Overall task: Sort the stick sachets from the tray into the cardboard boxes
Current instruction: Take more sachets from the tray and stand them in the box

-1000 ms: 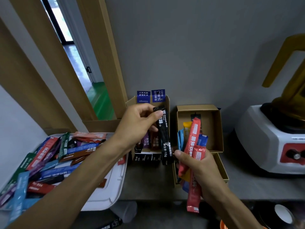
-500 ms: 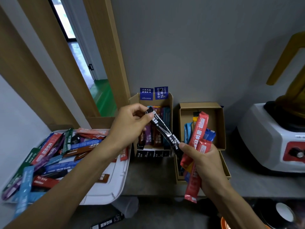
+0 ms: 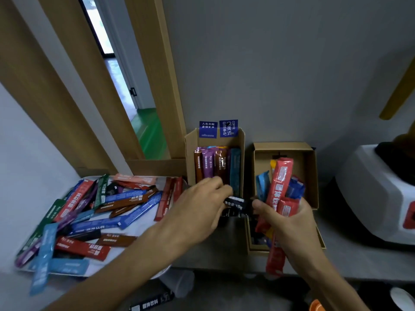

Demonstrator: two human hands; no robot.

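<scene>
A white tray (image 3: 157,269) at the left holds several stick sachets in red, blue, brown and green. Against the wall stand two cardboard boxes: the left box (image 3: 190,153) holds upright purple, brown and teal sachets, the right box (image 3: 311,176) holds blue and yellow ones. My left hand (image 3: 202,209) pinches one end of a black sachet (image 3: 235,203) lying level in front of the left box. My right hand (image 3: 289,223) pinches the sachet's other end with thumb and finger while gripping a bundle of red sachets (image 3: 279,187) with other colours behind.
A white appliance (image 3: 370,194) with a red panel stands at the right on the grey counter. A black sachet (image 3: 152,303) lies below the counter edge. A wooden door frame and an open doorway rise behind the tray.
The black sachet has dropped from a slant in front of the left box to a low, level position, still held at both ends. Both hands moved down.
</scene>
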